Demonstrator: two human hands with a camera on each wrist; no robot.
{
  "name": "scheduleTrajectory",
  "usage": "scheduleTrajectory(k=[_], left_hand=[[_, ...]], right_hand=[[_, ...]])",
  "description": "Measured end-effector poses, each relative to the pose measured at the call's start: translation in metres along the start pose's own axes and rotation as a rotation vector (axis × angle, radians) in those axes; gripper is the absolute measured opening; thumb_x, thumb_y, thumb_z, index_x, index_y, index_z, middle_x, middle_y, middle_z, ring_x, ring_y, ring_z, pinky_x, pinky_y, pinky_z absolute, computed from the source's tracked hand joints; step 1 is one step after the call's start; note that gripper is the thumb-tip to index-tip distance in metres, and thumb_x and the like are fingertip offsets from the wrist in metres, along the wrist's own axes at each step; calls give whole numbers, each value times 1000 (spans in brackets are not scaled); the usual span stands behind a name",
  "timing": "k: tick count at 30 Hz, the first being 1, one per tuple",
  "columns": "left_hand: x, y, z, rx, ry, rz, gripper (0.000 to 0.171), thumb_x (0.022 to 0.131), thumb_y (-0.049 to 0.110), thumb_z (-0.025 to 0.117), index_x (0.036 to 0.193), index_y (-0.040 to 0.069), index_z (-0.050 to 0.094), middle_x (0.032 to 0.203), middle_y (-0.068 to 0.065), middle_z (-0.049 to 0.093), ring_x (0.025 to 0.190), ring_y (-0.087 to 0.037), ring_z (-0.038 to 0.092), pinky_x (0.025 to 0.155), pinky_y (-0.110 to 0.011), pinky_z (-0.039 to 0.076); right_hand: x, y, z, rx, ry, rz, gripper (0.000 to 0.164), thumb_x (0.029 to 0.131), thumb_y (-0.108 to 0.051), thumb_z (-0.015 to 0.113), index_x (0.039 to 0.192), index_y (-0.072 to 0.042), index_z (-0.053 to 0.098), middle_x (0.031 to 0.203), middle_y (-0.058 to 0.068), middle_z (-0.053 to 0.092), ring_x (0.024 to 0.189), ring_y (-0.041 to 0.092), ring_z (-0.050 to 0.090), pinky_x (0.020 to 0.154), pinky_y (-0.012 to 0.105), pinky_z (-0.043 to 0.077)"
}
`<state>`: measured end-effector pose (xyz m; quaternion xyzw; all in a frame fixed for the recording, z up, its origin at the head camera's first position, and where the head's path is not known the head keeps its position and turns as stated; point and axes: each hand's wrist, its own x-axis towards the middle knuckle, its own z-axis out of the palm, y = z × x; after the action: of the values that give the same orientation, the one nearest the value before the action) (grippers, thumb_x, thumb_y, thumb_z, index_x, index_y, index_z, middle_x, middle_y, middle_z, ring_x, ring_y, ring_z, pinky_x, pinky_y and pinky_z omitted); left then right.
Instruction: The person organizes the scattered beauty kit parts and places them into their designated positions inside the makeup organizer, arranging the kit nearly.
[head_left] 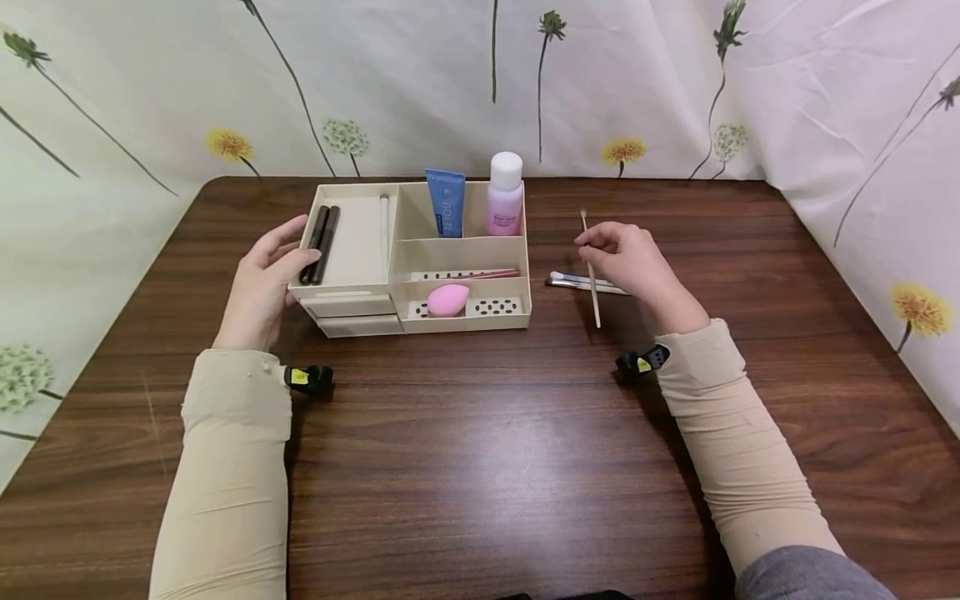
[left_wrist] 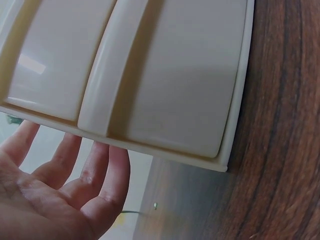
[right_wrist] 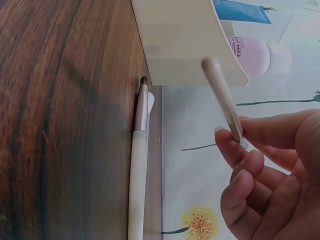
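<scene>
A cream desktop organizer (head_left: 360, 242) with two drawers stands on the table. My left hand (head_left: 258, 287) holds its left side, thumb over the rim by two black pens (head_left: 324, 242), fingers along the outer wall. In the left wrist view, those fingers touch the wall beside the drawer fronts (left_wrist: 175, 85). To the right of the organizer, my right hand (head_left: 633, 258) pinches a slim makeup brush (head_left: 596, 304) between thumb and fingers. The brush is above the table, bristles toward the back. Under it lie other makeup brushes (head_left: 581, 283), one with dark bristles (right_wrist: 143, 81).
Inside the organizer are a white stick (head_left: 384, 237), a blue tube (head_left: 447, 204), a pink bottle (head_left: 505, 207), a reddish thin item (head_left: 487, 274) and a pink makeup sponge (head_left: 447, 301). A flower-printed curtain (head_left: 420, 92) hangs behind the wooden table (head_left: 465, 467).
</scene>
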<state>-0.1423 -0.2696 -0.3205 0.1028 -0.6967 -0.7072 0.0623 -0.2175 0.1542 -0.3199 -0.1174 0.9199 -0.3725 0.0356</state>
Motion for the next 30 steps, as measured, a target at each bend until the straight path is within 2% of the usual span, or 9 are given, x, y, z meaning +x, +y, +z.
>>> scheduleTrajectory(k=[7,11,17,25,30], left_hand=[[1,0,-1,-31,-18,-15,58,92,15,68,147,20,49,115,4,56,88,-4,63,62,-17,54],[2,-2,0,-18,-22,-22,58,93,16,67,148,20,48,116,5,55,89,-4,63,63,-17,55],[2,-1,-1,-23,-14,-24,58,93,16,67,148,21,48,115,5,55,89,-4,63,63,-17,54],[2,0,-3,-26,-12,-28,58,93,15,67,147,21,49,114,6,56,87,-3,63,61,-17,54],[1,1,-3,-18,-7,-32,58,92,16,67,148,21,48,114,6,55,88,-4,62,62,-17,54]], right_hand=[[0,-1,-2,17,68,-10,25,96,-18,62,116,-4,69,97,11,67,77,10,56,72,28,42],[-1,-2,-3,20,95,-14,24,96,-19,63,114,-5,71,94,8,65,77,9,55,71,26,41],[-1,-5,-2,64,109,-23,26,96,-20,64,115,-4,70,95,7,65,79,6,54,70,21,42],[-2,-10,0,194,98,23,26,96,-20,65,116,-6,69,81,-5,62,59,7,51,55,22,47],[-4,-14,0,229,87,20,28,96,-23,65,118,-6,69,84,-6,65,61,5,52,55,23,48]])
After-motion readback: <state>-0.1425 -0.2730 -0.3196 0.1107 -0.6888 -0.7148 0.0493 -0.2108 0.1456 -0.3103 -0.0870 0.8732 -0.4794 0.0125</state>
